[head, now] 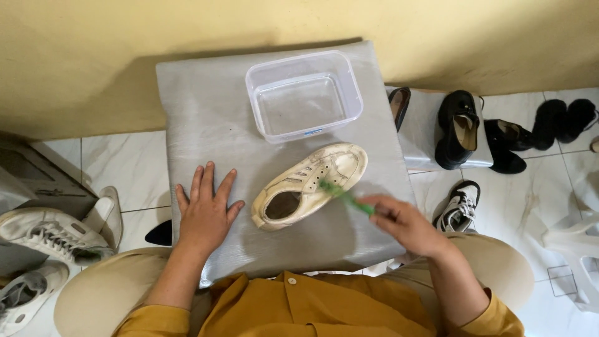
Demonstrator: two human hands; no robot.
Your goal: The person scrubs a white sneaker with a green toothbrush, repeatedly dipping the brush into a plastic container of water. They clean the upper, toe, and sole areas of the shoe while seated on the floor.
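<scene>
The right hand [404, 223] pinches a green toothbrush [345, 197], bristles on the white sneaker [310, 184] lying mid-table [206, 112]; the left hand [206, 209] rests flat and empty beside it, bracing; a clear tub [304, 95] waits behind.

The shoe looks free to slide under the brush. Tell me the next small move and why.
Probably bring the left hand over to steady the white shoe. That hand lies flat on the grey surface, apart from the shoe, while the right hand holds the green brush with its bristle end against the shoe's side, so nothing braces it.
</scene>
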